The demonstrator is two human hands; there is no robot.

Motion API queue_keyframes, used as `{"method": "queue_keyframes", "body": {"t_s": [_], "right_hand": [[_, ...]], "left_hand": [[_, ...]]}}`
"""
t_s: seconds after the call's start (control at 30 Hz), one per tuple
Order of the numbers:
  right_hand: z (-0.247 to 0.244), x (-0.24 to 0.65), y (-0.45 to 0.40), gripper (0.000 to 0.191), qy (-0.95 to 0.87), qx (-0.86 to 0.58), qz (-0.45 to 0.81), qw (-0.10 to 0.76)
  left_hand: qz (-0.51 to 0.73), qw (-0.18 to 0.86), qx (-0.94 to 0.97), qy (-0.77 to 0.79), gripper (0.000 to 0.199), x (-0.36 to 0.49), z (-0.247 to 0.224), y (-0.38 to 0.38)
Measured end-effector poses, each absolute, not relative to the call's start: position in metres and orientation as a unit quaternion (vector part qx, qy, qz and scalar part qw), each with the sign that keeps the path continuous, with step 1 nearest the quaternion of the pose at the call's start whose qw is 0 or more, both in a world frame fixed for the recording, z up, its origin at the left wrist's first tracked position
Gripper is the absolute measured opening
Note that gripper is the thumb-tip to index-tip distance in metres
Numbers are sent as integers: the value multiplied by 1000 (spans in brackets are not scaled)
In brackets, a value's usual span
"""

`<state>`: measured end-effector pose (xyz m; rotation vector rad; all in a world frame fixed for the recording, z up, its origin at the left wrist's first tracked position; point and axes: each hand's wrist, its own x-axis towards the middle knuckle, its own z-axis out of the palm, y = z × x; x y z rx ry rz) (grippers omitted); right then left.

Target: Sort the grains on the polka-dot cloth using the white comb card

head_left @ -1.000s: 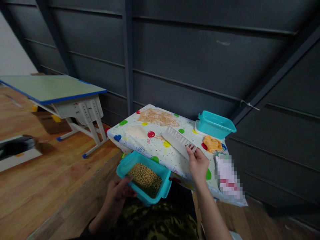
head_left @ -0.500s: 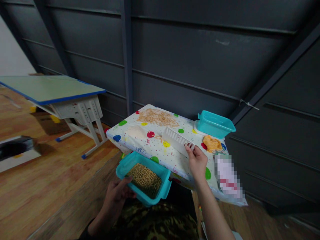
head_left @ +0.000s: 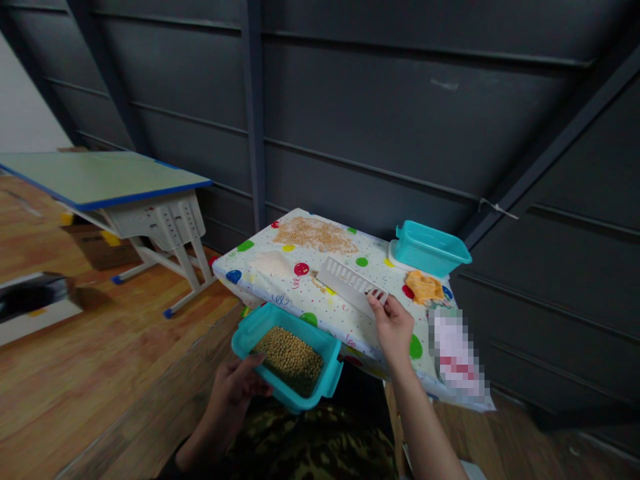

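My left hand (head_left: 243, 383) grips the near left rim of a teal plastic container (head_left: 327, 380), its thumb over the edge. Round tan beans, which look like soybeans (head_left: 290, 357), lie inside. Over the table, my right hand (head_left: 393, 327) is closed on the right end of a white slotted plastic strip (head_left: 345, 283). A few loose beans (head_left: 319, 285) lie by the strip's left end. Farther back, a wide patch of beans mixed with white grains (head_left: 317, 235) is spread on the dotted tablecloth (head_left: 280, 283). A pile of fine white grains (head_left: 273, 263) sits to the left.
A second teal container (head_left: 433, 250) stands at the back right, with an orange cloth (head_left: 424, 287) before it. A blurred-out packet (head_left: 457, 357) lies at the right edge. Behind is a dark panelled wall (head_left: 360, 120); a blue-edged desk (head_left: 105, 177) stands left.
My right hand has shifted the slotted strip slightly left and toward me, changing its tilt. The container in my left hand has stayed in place.
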<state>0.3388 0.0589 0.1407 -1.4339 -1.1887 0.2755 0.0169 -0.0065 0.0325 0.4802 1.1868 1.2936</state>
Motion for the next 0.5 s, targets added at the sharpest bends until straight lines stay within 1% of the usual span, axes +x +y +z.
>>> {"method": "queue_keyframes", "body": {"t_s": [0.13, 0.3, 0.5], "right_hand": [[139, 339, 59, 81, -521, -612, 118, 583], [138, 337, 60, 75, -527, -610, 130, 577], [141, 334, 64, 68, -514, -607, 114, 596]], "left_hand": [[570, 604, 192, 523, 62, 18, 30, -8], [580, 600, 186, 519, 70, 20, 35, -7], [575, 600, 178, 526, 66, 20, 36, -5]]}}
